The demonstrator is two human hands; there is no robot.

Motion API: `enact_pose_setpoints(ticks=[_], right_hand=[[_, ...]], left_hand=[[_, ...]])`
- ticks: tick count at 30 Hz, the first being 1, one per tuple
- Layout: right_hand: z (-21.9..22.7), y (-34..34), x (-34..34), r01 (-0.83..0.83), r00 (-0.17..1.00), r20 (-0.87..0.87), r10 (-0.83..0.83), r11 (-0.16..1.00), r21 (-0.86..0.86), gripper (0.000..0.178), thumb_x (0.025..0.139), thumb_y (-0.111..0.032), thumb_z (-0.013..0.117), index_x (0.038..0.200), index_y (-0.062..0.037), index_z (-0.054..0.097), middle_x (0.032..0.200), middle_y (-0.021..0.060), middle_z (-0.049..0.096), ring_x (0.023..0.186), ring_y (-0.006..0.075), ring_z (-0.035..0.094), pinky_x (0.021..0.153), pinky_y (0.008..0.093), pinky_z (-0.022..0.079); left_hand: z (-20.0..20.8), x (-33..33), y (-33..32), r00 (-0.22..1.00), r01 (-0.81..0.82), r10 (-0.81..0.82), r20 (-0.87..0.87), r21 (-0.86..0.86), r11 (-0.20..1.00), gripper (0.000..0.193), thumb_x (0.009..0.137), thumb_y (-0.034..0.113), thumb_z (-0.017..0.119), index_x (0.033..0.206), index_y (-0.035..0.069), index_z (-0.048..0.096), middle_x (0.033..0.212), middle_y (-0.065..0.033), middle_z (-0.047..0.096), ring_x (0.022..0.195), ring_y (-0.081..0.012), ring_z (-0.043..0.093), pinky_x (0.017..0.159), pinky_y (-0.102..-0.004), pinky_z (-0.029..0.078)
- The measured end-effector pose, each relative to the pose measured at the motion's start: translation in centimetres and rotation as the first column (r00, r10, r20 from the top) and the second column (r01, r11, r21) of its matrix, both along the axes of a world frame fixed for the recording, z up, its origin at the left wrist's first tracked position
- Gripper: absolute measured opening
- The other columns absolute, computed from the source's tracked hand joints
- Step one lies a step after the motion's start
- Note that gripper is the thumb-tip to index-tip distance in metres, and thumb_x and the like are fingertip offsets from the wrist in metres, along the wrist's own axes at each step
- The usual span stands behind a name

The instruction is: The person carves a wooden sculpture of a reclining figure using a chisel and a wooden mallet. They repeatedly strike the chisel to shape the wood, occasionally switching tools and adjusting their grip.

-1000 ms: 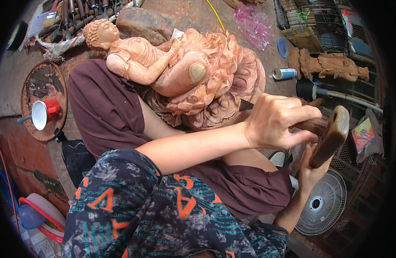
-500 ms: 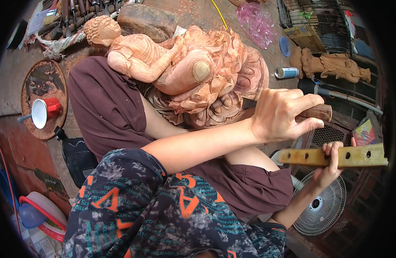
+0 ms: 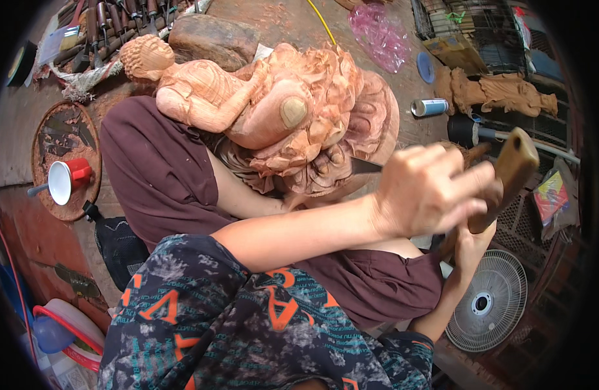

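A carved wooden seated figure (image 3: 202, 97) lies on its side across my lap, its curly head to the left and its petalled base to the right. My left hand (image 3: 420, 188), somewhat blurred, is wrapped round a chisel (image 3: 366, 166) with a dark blade that reaches the base's carved edge. Most of the chisel's handle is hidden by my fingers. Just right of it, my right hand (image 3: 476, 244) grips a yellowish-brown bar (image 3: 517, 162), raised with its end beside the chisel's handle. Whether bar and handle touch, I cannot tell.
Several carving tools (image 3: 108, 29) and a brush lie at the far left. A round tray (image 3: 43, 188) with shavings holds a red-and-white cup (image 3: 60, 182). At right are a smaller carving (image 3: 501, 91), a can (image 3: 429, 107) and a fan (image 3: 484, 302). A wooden block (image 3: 215, 42) lies behind the figure.
The right hand has swung the bar up and turned it from lying sideways to nearly upright, close to the chisel's handle. My left hand keeps hold of the chisel, shifted slightly.
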State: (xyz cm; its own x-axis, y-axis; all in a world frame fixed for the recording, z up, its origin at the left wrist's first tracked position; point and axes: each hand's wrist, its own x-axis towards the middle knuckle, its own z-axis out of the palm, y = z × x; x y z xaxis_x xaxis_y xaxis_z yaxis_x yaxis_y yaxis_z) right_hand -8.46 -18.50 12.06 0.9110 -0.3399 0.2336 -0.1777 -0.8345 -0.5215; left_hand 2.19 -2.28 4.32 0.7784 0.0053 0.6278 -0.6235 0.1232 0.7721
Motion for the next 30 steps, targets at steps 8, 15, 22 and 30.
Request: enact_pose_setpoints(ticks=[8, 15, 22, 30], right_hand=[[1.6, 2.4, -0.3, 0.030, 0.994, 0.102, -0.032, 0.999, 0.022, 0.055, 0.081, -0.002, 0.066, 0.130, 0.0027, 0.041, 0.100, 0.0055, 0.055, 0.092, 0.0146, 0.053, 0.088, 0.0285, 0.042], [1.9, 2.8, -0.2, 0.022, 0.990, 0.132, -0.046, 0.984, 0.179, 0.057, 0.083, 0.001, 0.059, 0.134, 0.0026, 0.034, 0.082, 0.0037, 0.050, 0.072, 0.0104, 0.048, 0.073, 0.0249, 0.041], [2.4, 2.6, -1.3, 0.000, 0.978, 0.198, -0.057, 0.961, 0.276, 0.055, 0.083, 0.002, 0.060, 0.133, 0.0013, 0.036, 0.081, 0.0034, 0.050, 0.074, 0.0104, 0.049, 0.076, 0.0271, 0.043], [1.7, 3.0, -1.6, 0.075, 0.975, 0.207, -0.086, 0.995, 0.058, 0.039, 0.082, 0.004, 0.063, 0.120, 0.0032, 0.052, 0.091, 0.0054, 0.056, 0.079, 0.0104, 0.053, 0.071, 0.0223, 0.046]], left_hand=[[-1.3, -0.2, -1.9, 0.987, 0.158, -0.162, 0.000, -0.220, 0.963, 0.041, 0.070, 0.039, 0.075, 0.101, 0.014, 0.068, 0.063, -0.0038, 0.055, 0.054, -0.0218, 0.058, 0.049, -0.0325, 0.047], [-1.4, 0.3, -1.4, 0.989, 0.147, -0.149, 0.009, -0.241, 0.959, 0.041, 0.070, 0.039, 0.075, 0.102, 0.013, 0.068, 0.064, -0.0037, 0.057, 0.052, -0.0212, 0.058, 0.048, -0.0314, 0.047], [-1.2, 0.4, -1.1, 0.978, 0.195, -0.207, -0.001, -0.322, 0.926, 0.041, 0.070, 0.037, 0.076, 0.102, 0.013, 0.068, 0.065, -0.0041, 0.060, 0.052, -0.0206, 0.058, 0.048, -0.0309, 0.047], [-1.6, 0.3, -1.4, 0.973, 0.204, -0.227, -0.029, -0.337, 0.919, 0.040, 0.071, 0.037, 0.076, 0.101, 0.012, 0.068, 0.067, -0.0045, 0.062, 0.053, -0.0206, 0.059, 0.049, -0.0309, 0.047]])
